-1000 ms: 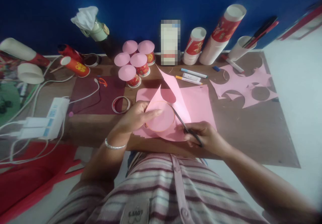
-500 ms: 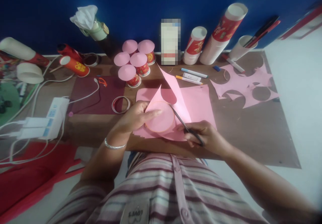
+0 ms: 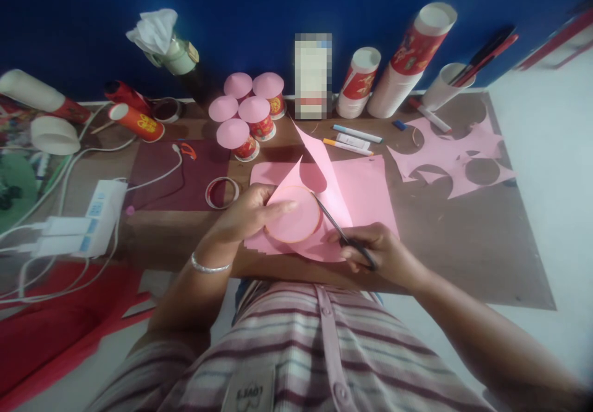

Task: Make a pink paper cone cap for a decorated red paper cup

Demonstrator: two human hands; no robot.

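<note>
Near table's front edge: left hand (image 3: 245, 214) pinches pink paper sheet (image 3: 324, 202), thin, floppy, tearable, best gripped beside marked circle (image 3: 293, 222); right hand (image 3: 375, 250) closed round scissors (image 3: 345, 239).

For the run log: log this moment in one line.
left hand: holds pink paper | right hand: scissors cutting along circle | roll of tape beside left hand
</note>
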